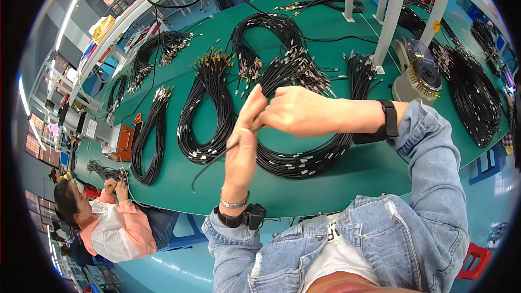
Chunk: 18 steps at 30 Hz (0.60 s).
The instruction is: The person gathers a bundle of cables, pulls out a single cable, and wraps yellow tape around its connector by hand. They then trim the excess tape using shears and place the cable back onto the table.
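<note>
Above the green table, my right hand [291, 110] is closed, its thumb and fingers pinching a thin black cable [209, 167]. My left hand [244, 144] has long, straight fingers pointing up, and the cable passes under its thumb. The free cable end hangs down to the left, curling at the tip. Whatever sits inside the right fingers is hidden. Beneath and behind both hands lies a large U-shaped bundle of black cables [304, 164] with white tags. Beside my left hand rests another looped bundle [190, 130] with gold-coloured tips.
More cable bundles [149, 152] lie around the green table [374, 171]. A grey round machine with a toothed brass-coloured rim [417, 76] stands right, beside white posts [388, 27]. An orange-fronted box [119, 142] is at left. A co-worker [116, 222] sits at the left edge, handling cables.
</note>
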### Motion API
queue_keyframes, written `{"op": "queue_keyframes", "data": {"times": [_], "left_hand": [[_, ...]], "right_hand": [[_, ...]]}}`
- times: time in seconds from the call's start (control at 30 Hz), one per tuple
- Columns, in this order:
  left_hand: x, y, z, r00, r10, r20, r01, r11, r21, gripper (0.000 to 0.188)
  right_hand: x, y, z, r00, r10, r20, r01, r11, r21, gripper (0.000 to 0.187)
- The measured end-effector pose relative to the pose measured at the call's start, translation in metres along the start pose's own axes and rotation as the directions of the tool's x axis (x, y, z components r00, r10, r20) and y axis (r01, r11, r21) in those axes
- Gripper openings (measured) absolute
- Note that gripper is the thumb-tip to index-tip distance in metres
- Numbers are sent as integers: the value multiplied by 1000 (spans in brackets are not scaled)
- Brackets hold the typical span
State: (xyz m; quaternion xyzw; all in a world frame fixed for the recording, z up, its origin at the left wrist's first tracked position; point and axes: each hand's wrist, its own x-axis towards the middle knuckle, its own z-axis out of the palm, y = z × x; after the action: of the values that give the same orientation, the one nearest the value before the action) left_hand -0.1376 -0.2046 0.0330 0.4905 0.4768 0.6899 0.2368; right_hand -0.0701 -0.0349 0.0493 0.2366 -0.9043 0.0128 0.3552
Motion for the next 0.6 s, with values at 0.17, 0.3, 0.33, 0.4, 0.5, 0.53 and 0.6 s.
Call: {"op": "queue_keyframes", "data": {"times": [0.17, 0.3, 0.33, 0.4, 0.5, 0.53, 0.6], "left_hand": [[-3, 32, 3, 971, 236, 24, -236, 972, 2, 45], [1, 53, 25, 966, 259, -21, -259, 954, -150, 49], [1, 54, 29, 971, 239, 3, -238, 968, -84, 49], [6, 52, 42, 976, 218, 30, -217, 976, -16, 48], [21, 45, 63, 947, 321, -27, -319, 946, 55, 47], [25, 45, 68, 948, 318, -27, -316, 947, 64, 47], [26, 54, 75, 918, 387, -90, -385, 922, 31, 46]], "right_hand": [[4, 85, 6, 979, 123, 165, -116, 992, -55, 7], [-21, 162, -5, 974, 216, 71, -207, 972, -115, 17], [-19, 165, -9, 964, 264, -6, -263, 956, -133, 18], [-14, 168, -30, 921, 355, -163, -380, 910, -165, 20], [-6, 182, -80, 851, 265, -454, -378, 909, -177, 15], [-1, 182, -94, 848, 267, -459, -378, 910, -169, 15], [9, 173, -117, 844, 175, -506, -255, 962, -93, 15]]}}
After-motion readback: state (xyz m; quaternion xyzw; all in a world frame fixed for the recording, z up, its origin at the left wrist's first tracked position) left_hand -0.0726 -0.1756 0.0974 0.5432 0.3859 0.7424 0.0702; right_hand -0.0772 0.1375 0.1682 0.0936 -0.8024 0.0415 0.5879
